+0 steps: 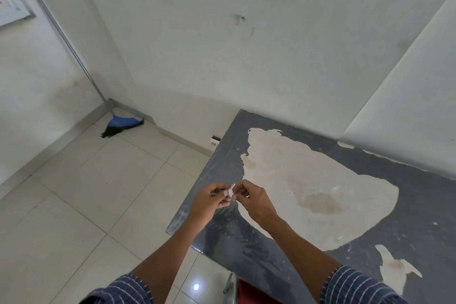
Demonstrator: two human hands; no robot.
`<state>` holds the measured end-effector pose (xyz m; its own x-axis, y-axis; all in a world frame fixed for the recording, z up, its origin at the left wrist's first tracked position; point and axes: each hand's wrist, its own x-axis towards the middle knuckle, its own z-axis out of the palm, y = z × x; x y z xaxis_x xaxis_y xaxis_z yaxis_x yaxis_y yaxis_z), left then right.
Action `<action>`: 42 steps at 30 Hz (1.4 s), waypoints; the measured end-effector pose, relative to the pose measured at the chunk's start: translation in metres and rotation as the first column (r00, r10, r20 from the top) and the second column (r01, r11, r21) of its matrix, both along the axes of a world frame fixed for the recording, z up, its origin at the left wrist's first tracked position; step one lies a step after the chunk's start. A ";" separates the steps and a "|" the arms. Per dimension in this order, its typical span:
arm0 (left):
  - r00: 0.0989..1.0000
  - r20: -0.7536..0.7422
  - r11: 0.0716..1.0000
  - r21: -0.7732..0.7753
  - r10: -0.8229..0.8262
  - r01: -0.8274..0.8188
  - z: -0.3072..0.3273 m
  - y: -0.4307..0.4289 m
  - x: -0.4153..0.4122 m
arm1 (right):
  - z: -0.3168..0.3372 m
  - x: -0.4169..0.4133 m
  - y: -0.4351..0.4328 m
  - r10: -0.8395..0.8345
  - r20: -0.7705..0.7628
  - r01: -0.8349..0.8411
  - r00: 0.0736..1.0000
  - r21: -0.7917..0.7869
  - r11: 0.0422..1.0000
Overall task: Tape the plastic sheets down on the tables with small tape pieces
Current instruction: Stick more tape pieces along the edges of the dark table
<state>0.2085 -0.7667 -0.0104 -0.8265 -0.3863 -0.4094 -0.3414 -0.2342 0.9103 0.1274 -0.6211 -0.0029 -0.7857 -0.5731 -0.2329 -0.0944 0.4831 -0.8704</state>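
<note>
A small white tape piece point(231, 191) is pinched between the fingertips of my left hand point(211, 201) and my right hand point(254, 201). Both hands hover above the left edge of a grey table point(246, 249). The table's top is worn, with a large pale patch point(308, 190) where the surface has peeled. A thin clear plastic sheet seems to lie over the table, showing faint wrinkles and glare point(343, 190); its edges are hard to make out.
A blue broom point(122, 124) leans in the far left corner on the white tiled floor point(98, 192). White walls stand behind and right of the table. A red object point(251, 291) and a metal part point(230, 286) sit under the table's near edge.
</note>
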 end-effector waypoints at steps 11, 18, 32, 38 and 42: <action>0.983 0.079 0.968 -0.175 -0.166 0.178 -0.001 -0.027 -0.019 | 0.000 -0.015 -0.027 -0.034 -0.024 0.035 0.999 0.071 0.997; 0.972 0.093 0.932 -0.276 -0.217 0.234 -0.002 -0.033 -0.016 | -0.002 -0.018 -0.033 -0.182 0.246 0.167 0.952 0.081 0.983; 0.960 0.065 0.957 -0.086 -0.273 0.278 0.003 -0.069 -0.036 | 0.015 -0.004 -0.060 -0.200 -0.116 0.215 0.973 0.141 0.966; 0.959 0.013 0.959 -0.027 -0.281 0.282 0.007 -0.100 -0.048 | 0.016 -0.012 -0.087 -0.488 0.133 0.490 0.862 0.025 0.872; 0.952 0.014 0.950 -0.057 -0.305 0.306 0.008 -0.113 -0.052 | 0.012 -0.015 -0.100 -0.570 0.212 0.584 0.794 -0.003 0.812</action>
